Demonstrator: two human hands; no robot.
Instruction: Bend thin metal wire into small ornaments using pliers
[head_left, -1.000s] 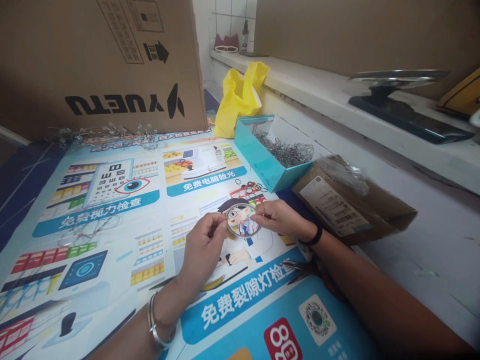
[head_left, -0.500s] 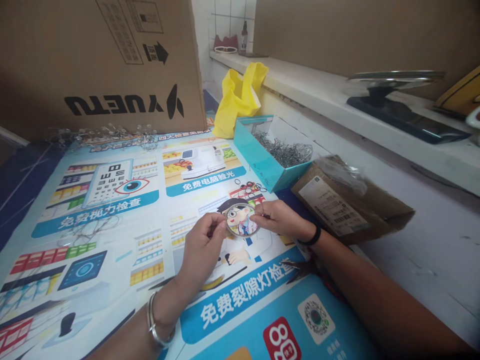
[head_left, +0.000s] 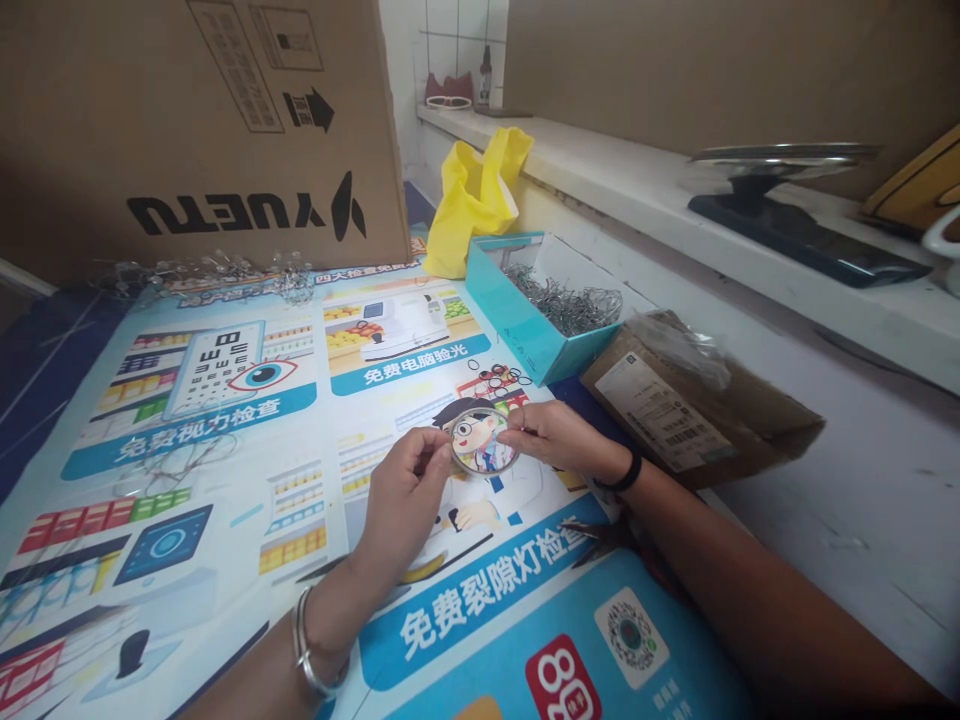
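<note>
A thin metal wire ring [head_left: 486,473] is held between my two hands, just above the printed sheet [head_left: 427,420]. My left hand [head_left: 407,490] pinches its left side between thumb and fingers. On the opposite side, my right hand [head_left: 551,434] has its fingers closed on the ring's edge. Several small dark rings [head_left: 501,377] lie on the sheet beyond my hands. Pliers [head_left: 592,540], partly hidden under my right forearm, rest at its near side. To the right stands a teal box [head_left: 517,325] with a tangle of metal wire pieces [head_left: 566,300] inside.
A large cardboard box [head_left: 247,110] blocks the far left, with clear-tipped wire pieces [head_left: 292,277] before it. A yellow bag [head_left: 469,215] stands behind the teal box. A brown parcel [head_left: 750,430] lies right of my right wrist, below a white ledge [head_left: 615,165] holding a glass lid [head_left: 784,155].
My hands keep their hold on the ring with hardly any movement. The view has shifted very slightly.
</note>
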